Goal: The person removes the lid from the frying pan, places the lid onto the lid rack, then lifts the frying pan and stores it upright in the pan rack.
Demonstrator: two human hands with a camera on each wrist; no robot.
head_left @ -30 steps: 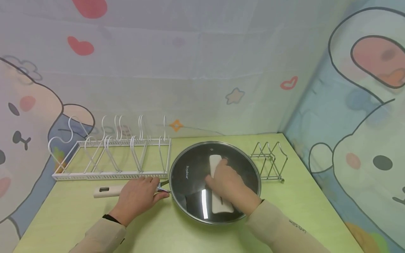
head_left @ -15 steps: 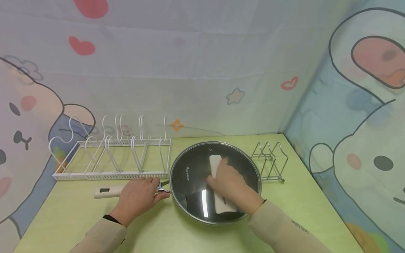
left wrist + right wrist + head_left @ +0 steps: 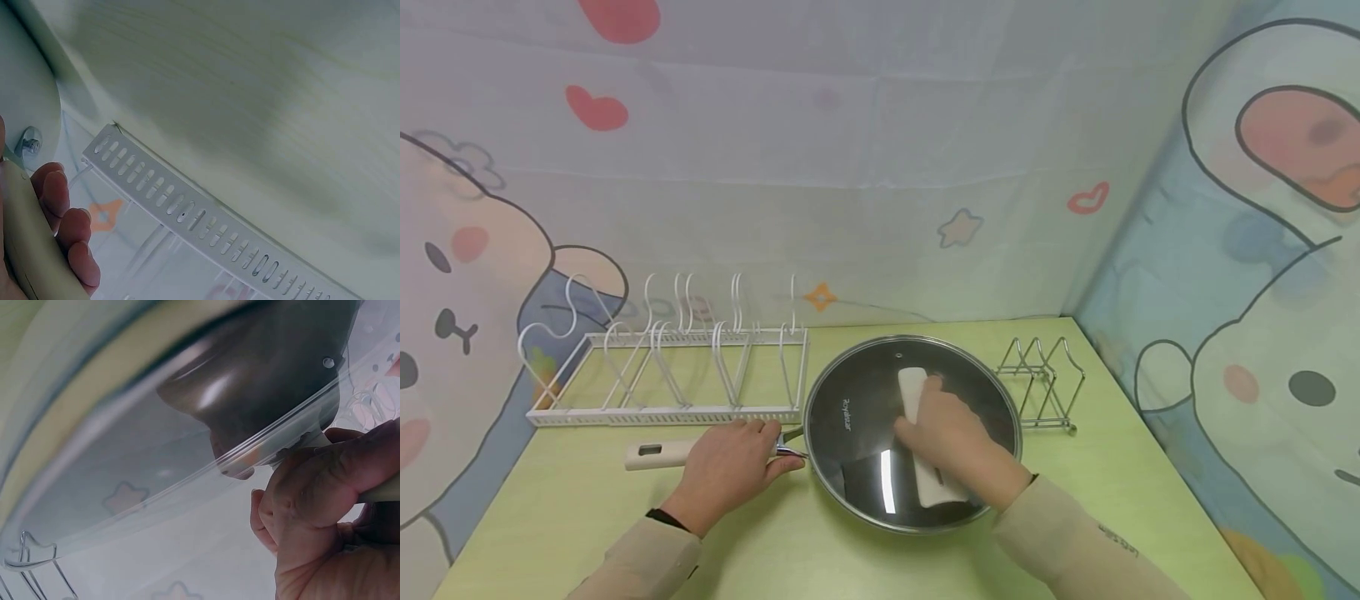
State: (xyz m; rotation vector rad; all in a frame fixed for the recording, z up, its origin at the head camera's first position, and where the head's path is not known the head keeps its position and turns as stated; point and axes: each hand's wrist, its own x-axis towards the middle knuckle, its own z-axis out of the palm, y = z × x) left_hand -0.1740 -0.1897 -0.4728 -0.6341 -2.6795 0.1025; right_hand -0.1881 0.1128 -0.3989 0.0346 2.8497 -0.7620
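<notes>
A dark pan under a glass lid (image 3: pixel 865 450) sits mid-table, its cream handle (image 3: pixel 658 455) pointing left. My left hand (image 3: pixel 727 468) grips that handle close to the pan; the left wrist view shows the fingers (image 3: pixel 75 228) curled round it. On top of the lid, my right hand (image 3: pixel 955 433) holds the long cream lid handle (image 3: pixel 931 487), which lies slightly slanted. In the right wrist view the fingers and thumb of my right hand (image 3: pixel 331 506) wrap the lid handle beside the glass (image 3: pixel 150 469).
A white wire rack (image 3: pixel 670 414) stands at the back left, close behind my left hand. A small metal rack (image 3: pixel 1043 392) is to the right of the pan on the green table (image 3: pixel 1120 492). Printed cloth (image 3: pixel 850 208) hangs behind and at both sides.
The lid handle has turned a little, its near end shifting right, and the lettering on the lid has moved slightly down and right. My left hand keeps its grip on the pan handle.
</notes>
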